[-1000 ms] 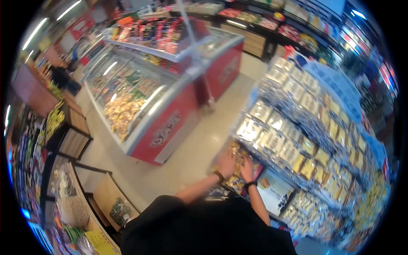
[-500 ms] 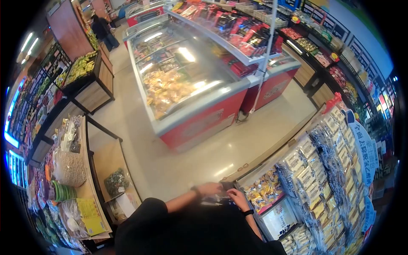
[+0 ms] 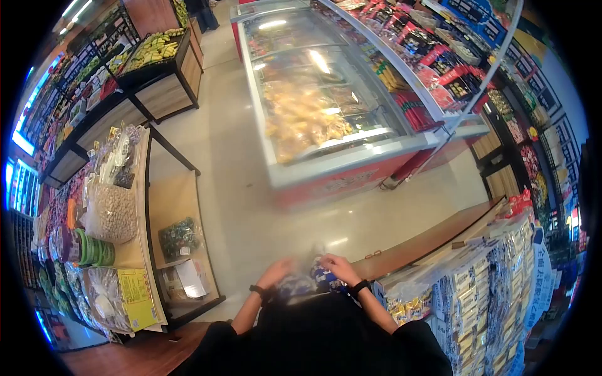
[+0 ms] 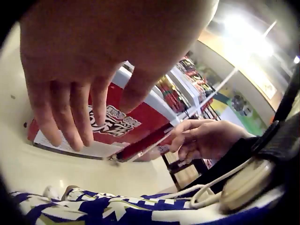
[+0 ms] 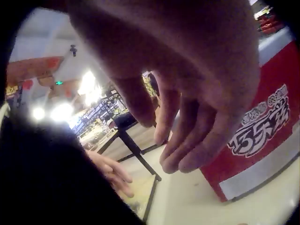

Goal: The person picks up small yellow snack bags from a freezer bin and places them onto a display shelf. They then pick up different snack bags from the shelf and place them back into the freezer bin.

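Observation:
My left hand (image 3: pixel 274 272) hovers in front of my body, slightly blurred in the head view. Its fingers (image 4: pixel 70 115) hang down nearly straight, with nothing in them, in the left wrist view. To its right is my right hand (image 3: pixel 339 268), the two apart. In the right wrist view the fingers (image 5: pixel 192 140) of the right hand droop in a loose bend around nothing. Below both hands is blue-and-white patterned clothing (image 4: pixel 117 208), and a white cord (image 4: pixel 201 197) lies across it in the left wrist view.
A red-sided chest freezer (image 3: pixel 332 188) with bagged goods under glass stands ahead. At the left is a wooden shelf unit (image 3: pixel 147 250) with bagged foods. Stacked packaged bread (image 3: pixel 470 288) and small yellow packets (image 3: pixel 409 311) sit at the right. Pale floor (image 3: pixel 244 219) lies between.
The view has turned left, so the freezer and bread display have shifted right. Both hands have left the small yellow packets and now stand apart before the body.

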Available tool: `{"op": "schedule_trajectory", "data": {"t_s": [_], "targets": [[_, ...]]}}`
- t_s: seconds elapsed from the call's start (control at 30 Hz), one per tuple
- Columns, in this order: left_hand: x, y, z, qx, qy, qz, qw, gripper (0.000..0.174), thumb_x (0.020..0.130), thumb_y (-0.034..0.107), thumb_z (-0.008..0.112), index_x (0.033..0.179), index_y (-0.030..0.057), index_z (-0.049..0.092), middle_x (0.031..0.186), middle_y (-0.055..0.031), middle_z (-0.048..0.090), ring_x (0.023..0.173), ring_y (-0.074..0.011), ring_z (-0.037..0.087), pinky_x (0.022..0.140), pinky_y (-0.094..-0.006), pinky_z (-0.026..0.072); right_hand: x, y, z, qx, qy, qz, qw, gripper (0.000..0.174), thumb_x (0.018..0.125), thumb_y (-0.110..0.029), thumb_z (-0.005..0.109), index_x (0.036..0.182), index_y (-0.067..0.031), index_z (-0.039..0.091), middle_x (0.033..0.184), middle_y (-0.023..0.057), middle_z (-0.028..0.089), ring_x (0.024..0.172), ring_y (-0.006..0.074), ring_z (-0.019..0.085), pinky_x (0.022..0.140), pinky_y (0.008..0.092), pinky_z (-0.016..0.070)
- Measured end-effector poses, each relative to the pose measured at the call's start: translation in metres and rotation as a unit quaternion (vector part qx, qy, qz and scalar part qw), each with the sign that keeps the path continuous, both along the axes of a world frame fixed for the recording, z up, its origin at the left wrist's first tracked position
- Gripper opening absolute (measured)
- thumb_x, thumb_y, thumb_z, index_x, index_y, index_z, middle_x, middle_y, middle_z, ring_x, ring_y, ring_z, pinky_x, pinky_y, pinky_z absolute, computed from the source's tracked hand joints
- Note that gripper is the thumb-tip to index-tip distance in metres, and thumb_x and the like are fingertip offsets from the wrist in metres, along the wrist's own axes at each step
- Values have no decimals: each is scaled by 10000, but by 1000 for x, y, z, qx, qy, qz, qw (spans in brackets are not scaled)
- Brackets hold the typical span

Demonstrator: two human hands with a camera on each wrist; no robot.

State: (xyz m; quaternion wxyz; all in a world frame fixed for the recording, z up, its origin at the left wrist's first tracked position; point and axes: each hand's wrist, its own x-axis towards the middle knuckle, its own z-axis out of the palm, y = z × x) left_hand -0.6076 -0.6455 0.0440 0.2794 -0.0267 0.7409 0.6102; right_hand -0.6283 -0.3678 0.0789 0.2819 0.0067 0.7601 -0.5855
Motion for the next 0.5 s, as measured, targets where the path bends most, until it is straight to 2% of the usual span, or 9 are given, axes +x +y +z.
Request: {"op": "schedule_trajectory", "data": {"t_s": [0.03,0.13,0.23,0.33,0.47,0.5], "targets": [[2,-9,-22,-1,-49,42,998,315,933,220,574,1150,-6,599,1078,-115,661,994,-193,618,886,-318,472,-15,-6,13,-16,2,-4,1000,179,879,-118,573,988,-10,663,894,77,690,816,149,640,755,286,501],[-9,-27,-53,-75,-12,40,996,316,930,237,578,1138,0,599,1067,-111,662,990,-200,622,883,-322,472,-62,-19,27,-29,-5,3,1000,191,865,-92,547,1004,-22,658,885,48,690,801,145,634,723,283,503],[-52,-31,-4,-83,-40,21,995,332,926,252,583,1153,9,592,1069,-108,663,995,-203,622,884,-326,471,-105,-25,14,-43,43,-12,998,211,868,-86,527,1035,-50,651,896,40,688,790,126,627,689,262,493],[-97,-42,-34,-91,11,10,996,341,932,262,575,1169,17,586,1078,-108,664,1001,-209,623,894,-331,468,-155,-28,7,-59,31,-43,997,219,871,-87,525,1052,-56,645,917,43,687,793,126,629,695,261,496],[-179,-54,-14,-121,87,4,989,329,949,253,548,1176,17,578,1088,-100,659,1009,-213,617,901,-337,467,-228,-34,-5,-33,61,-103,992,215,885,-89,502,1046,-53,639,910,54,682,791,130,630,697,263,499],[-203,-54,-13,-111,95,3,989,322,951,246,543,1177,20,577,1094,-97,657,1016,-215,613,903,-339,466,-247,-34,-9,-23,115,-95,989,214,893,-85,491,1048,-45,633,911,60,679,786,128,629,683,260,499]]}}
